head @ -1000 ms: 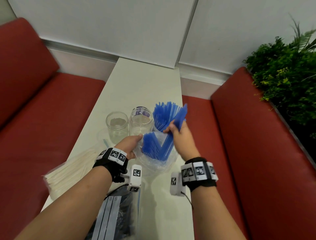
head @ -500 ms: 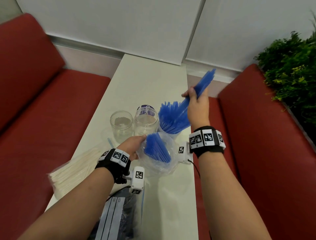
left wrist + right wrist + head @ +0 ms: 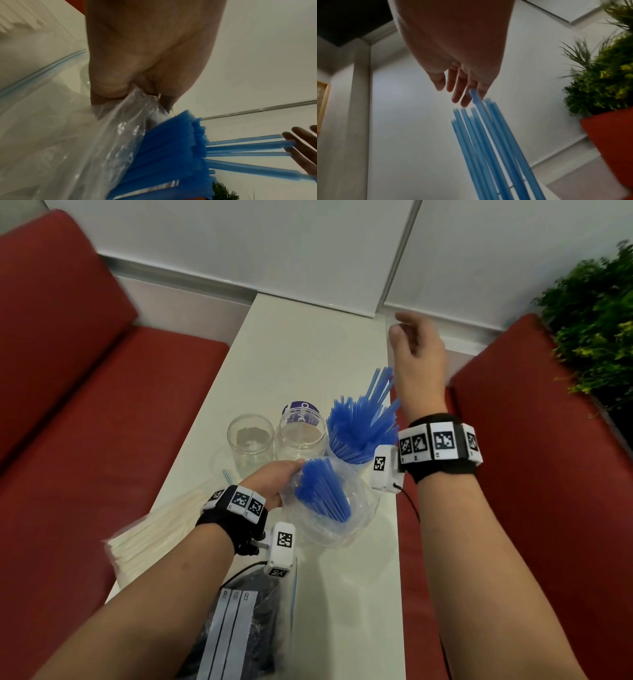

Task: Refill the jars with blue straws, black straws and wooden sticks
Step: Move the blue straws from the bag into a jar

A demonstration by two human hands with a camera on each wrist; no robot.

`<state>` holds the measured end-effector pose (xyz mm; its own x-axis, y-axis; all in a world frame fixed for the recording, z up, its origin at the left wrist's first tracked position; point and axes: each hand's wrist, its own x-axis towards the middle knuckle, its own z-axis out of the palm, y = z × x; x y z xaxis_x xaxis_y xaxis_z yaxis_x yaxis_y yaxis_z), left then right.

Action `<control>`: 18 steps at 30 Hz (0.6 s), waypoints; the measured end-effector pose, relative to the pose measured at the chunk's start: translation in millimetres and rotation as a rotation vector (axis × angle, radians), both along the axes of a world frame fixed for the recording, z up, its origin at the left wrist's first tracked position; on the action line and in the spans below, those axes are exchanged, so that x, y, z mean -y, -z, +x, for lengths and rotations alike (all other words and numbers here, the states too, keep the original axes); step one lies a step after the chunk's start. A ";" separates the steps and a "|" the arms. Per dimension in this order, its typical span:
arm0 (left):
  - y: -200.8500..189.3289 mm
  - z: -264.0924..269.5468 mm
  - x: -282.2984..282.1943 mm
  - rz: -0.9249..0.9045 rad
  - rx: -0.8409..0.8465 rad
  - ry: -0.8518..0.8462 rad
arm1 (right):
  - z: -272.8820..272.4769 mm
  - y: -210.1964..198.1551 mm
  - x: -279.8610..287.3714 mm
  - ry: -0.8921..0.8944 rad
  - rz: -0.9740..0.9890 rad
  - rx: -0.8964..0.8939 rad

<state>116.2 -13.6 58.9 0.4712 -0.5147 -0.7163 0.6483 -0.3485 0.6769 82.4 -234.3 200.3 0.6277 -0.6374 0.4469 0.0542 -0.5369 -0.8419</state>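
Three glass jars stand mid-table: a left jar (image 3: 250, 440), a middle jar (image 3: 300, 436), and a right jar packed with blue straws (image 3: 359, 433). Several straws (image 3: 488, 135) stick up higher than the rest, just under my right hand (image 3: 416, 354). That hand hovers above the right jar with straight, relaxed fingers (image 3: 458, 92); one straw tip touches them. My left hand (image 3: 291, 470) pinches the rim of a clear plastic bag (image 3: 329, 525) in front of the jars. The bag (image 3: 102, 135) holds more blue straws (image 3: 171, 148).
A bag of pale sticks (image 3: 161, 529) lies at the table's left edge. A zip bag of black straws (image 3: 246, 628) lies near the front edge. Red benches (image 3: 102, 405) flank the narrow white table (image 3: 308, 354); a plant (image 3: 596, 320) stands at the right.
My right hand lifted a bundle of blue straws out of the bag, carried it up over the right jar and let go. The left hand kept holding the bag.
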 end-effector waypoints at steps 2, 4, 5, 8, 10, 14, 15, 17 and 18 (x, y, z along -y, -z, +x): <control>4.9 -0.6 -0.7 -0.007 -0.009 -0.009 | 5.3 21.2 -1.5 0.010 -0.195 -0.238; 9.0 -2.3 -1.0 0.001 -0.024 -0.039 | 3.5 58.3 -10.7 -0.050 -0.333 -0.571; 10.4 -3.3 -1.2 0.003 -0.038 -0.059 | 0.0 77.0 -16.5 -0.094 -0.365 -0.717; 11.2 -4.4 -0.4 -0.004 -0.058 -0.080 | -4.7 105.1 -24.1 -0.168 -0.453 -0.895; 7.8 -3.8 -0.4 0.004 -0.047 -0.075 | 0.5 93.0 -18.8 -0.144 -0.459 -0.796; 3.4 -5.0 -0.9 0.033 -0.021 -0.069 | 6.6 51.1 -9.5 0.090 -0.411 -0.472; 3.7 -5.7 -1.1 0.032 -0.020 -0.069 | 8.4 44.7 -12.1 0.115 -0.411 -0.434; 5.2 -7.4 -0.7 0.025 -0.024 -0.069 | 16.1 43.5 -22.1 0.082 -0.492 -0.454; 5.6 -8.8 -0.2 0.024 -0.027 -0.071 | 19.4 48.1 -27.5 0.054 -0.564 -0.525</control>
